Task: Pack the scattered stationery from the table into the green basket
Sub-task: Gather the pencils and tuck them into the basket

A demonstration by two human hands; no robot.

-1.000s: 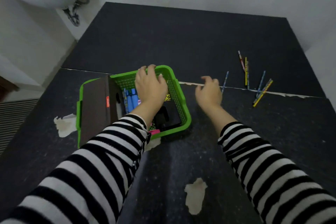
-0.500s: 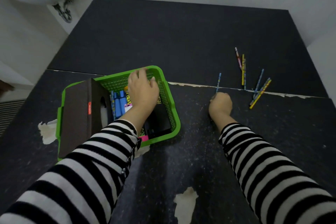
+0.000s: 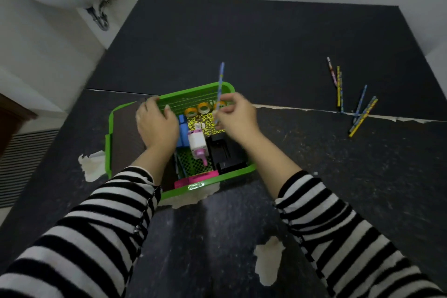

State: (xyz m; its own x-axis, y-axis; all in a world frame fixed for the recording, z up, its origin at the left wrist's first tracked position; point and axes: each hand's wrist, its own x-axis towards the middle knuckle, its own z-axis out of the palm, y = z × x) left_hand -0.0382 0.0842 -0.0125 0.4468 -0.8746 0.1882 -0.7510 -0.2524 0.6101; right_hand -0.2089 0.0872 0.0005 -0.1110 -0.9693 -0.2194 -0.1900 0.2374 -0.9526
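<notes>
The dark worktop (image 3: 278, 51) fills the frame; the green basket (image 3: 227, 175) sits centre-left, the left hand (image 3: 157, 126) resting inside, grip spread. The right hand (image 3: 238, 120) pinches a blue pencil (image 3: 220, 84) upright above it — released like that, it might tip over the rim. More pencils (image 3: 348, 97) wait upper right.

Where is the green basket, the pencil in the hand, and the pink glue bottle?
green basket (image 3: 219, 86), head view, far rim.
pencil (image 3: 220, 80), head view, upper shaft.
pink glue bottle (image 3: 197, 141), head view, white label.
</notes>
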